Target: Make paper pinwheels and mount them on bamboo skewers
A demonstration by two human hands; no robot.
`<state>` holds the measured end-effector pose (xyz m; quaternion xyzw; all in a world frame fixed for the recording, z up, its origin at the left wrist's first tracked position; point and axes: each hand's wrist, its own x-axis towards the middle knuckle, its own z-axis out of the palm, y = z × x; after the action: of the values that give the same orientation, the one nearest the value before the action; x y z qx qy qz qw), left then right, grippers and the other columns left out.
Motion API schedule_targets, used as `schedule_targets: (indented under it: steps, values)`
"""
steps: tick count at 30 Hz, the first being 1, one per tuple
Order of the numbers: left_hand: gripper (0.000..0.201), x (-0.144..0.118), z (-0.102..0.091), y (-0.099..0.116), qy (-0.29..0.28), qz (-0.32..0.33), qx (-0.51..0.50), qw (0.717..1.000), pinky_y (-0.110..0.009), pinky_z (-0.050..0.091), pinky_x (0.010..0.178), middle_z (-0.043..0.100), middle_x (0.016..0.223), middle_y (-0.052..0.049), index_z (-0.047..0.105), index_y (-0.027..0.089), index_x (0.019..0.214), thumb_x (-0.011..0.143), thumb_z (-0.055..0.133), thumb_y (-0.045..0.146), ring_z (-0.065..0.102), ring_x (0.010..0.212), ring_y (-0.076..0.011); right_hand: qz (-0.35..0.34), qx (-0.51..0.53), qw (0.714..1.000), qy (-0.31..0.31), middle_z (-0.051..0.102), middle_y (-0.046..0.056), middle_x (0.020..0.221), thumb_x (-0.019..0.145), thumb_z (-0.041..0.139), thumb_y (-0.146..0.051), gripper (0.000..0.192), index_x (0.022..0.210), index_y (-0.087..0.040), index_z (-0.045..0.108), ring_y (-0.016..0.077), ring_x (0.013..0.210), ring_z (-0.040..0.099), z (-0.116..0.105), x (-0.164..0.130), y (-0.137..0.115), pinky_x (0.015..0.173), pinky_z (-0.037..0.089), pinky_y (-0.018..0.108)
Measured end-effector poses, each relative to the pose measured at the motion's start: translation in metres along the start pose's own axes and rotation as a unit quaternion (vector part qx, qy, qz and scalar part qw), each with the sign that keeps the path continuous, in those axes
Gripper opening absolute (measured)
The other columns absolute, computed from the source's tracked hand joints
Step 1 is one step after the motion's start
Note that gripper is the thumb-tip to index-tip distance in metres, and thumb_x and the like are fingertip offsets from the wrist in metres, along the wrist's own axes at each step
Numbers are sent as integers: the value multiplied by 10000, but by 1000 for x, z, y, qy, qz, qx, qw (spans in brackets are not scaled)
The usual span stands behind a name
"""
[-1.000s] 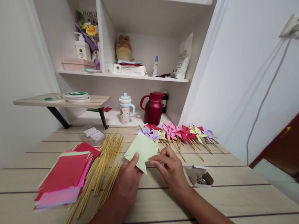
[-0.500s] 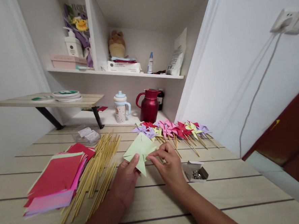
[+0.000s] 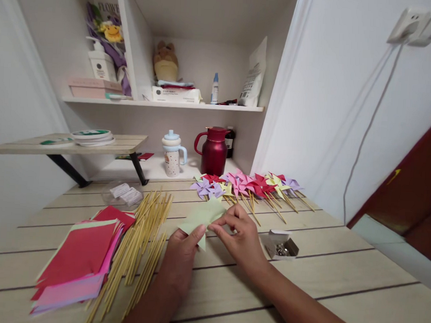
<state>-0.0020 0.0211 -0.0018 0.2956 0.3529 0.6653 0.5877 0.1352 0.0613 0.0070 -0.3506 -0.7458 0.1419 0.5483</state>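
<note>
Both hands, left hand (image 3: 183, 249) and right hand (image 3: 240, 236), pinch a half-folded green paper (image 3: 202, 215) (stickless so far); finished pinwheels (image 3: 246, 184) pile up behind, plenty of sticks (image 3: 141, 240) left.

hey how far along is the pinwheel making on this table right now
Done: a row of finished pinwheels on sticks lies at the far side of the table. In hand: the left hand and right hand both pinch a pale green paper. Left: a stack of coloured paper, loose bamboo sticks, and an open box of pins.
</note>
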Motion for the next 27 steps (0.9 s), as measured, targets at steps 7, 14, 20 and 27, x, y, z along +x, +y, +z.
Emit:
schedule_targets:
  steps: [7,14,20,27]
  values:
    - [338,6,-8,-9,27,29,45,998,-323,488,819,761,987,-112,747,117,933,715,790,372,677,898,-224,10,3,1000,-14,476,-7,714,808,725,-204,123,691,-189,689,147,676,499,1,-3,1,610,405,275]
    - [469,10,-13,-7,93,18,78,992,-337,494,833,758,1044,-131,729,111,1060,671,813,360,688,941,-251,42,17,999,7,546,32,902,791,742,-298,222,1002,-234,712,196,834,550,-7,3,0,732,457,322]
    - [410,9,-13,-2,120,28,132,984,-350,504,850,776,973,-134,743,103,989,652,808,328,705,943,-275,177,120,974,-70,571,81,1258,714,770,-430,549,1219,-266,629,281,1177,521,-11,11,16,1008,391,443]
    - [284,7,-8,1,132,37,247,959,-310,520,718,790,856,-95,767,124,847,628,781,305,722,826,-269,170,143,966,-134,640,70,1088,636,807,-440,328,859,-207,751,281,1085,559,-8,12,16,963,415,397]
